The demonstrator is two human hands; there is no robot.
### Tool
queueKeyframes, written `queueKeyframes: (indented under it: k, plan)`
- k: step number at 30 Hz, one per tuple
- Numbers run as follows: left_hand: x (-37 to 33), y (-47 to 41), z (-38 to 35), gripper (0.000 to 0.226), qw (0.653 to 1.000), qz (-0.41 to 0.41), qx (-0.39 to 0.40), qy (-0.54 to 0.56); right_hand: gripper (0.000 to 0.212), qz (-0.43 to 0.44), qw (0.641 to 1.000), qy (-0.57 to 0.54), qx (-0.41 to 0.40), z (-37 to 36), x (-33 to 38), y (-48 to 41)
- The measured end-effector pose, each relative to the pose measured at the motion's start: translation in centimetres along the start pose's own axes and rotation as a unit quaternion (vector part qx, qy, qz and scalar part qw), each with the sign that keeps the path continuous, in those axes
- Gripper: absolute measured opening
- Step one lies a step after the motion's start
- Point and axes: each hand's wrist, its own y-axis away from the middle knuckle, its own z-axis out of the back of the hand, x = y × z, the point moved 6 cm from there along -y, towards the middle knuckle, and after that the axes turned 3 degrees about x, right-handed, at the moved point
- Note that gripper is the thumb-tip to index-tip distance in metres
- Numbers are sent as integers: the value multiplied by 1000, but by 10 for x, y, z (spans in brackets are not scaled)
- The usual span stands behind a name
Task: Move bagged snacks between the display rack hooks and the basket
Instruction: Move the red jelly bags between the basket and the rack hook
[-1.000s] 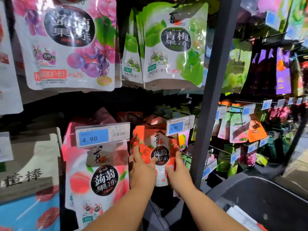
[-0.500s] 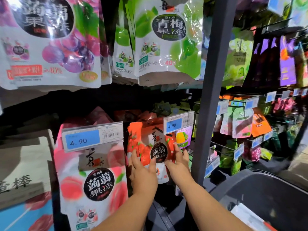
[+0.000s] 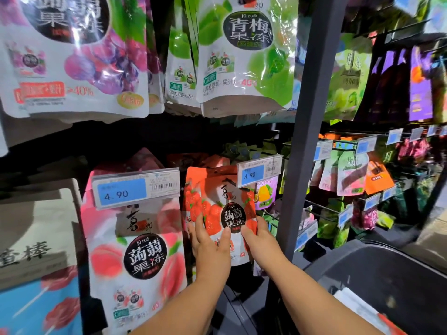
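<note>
Left hand point(image 3: 210, 247) and right hand point(image 3: 262, 243) grip the red strawberry-print plastic snack bag point(image 3: 215, 201) at frame centre, its top beside the blue price tag point(image 3: 258, 171); transfer looks unfinished, dark grey basket point(image 3: 387, 274) waiting lower right.

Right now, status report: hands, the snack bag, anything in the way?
Left hand, right hand both grip strawberry jelly bag low down. Bag up at rack, not in basket. Price tag overlaps its top right corner.
</note>
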Motion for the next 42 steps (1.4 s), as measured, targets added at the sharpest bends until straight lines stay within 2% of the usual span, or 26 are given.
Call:
queueKeyframes:
  k: [4,11,14,20,22,24,28,31,33,36,39,42]
  plan:
    - [1,1,3,76,1000,16,-9,-15,49,2,999,41,-16,-5,-1,8]
    - [0,10,5,73,999,18,-34,-33,52,6,999,29,-20,-2,3,20]
    - [-2,13,6,72,998,23,-41,-33,49,4,998,57,-18,1,4,27]
    - [0,22,8,80,997,9,-46,-67,62,-19,988,156,13,11,3,47]
    - [0,27,8,81,996,12,-50,-74,51,-19,985,171,31,13,1,52]
    - [-3,33,8,80,995,12,-64,-82,29,-6,983,179,40,18,1,58]
    - [-13,48,12,71,990,-8,-101,-99,36,38,978,200,40,41,6,79]
    - [-28,58,12,51,985,-91,-103,-107,29,46,973,222,36,73,0,94]
    - [-38,68,-3,34,983,-148,-26,-106,25,20,972,235,19,105,-19,102]
    - [-49,93,-44,22,963,-201,154,-92,14,-50,963,266,-7,162,-68,123]
    - [-58,118,-89,17,901,-267,300,-163,7,-137,947,291,-15,208,-125,148]
    - [-53,133,-121,26,843,-257,400,-252,8,-199,930,308,-14,231,-170,165]
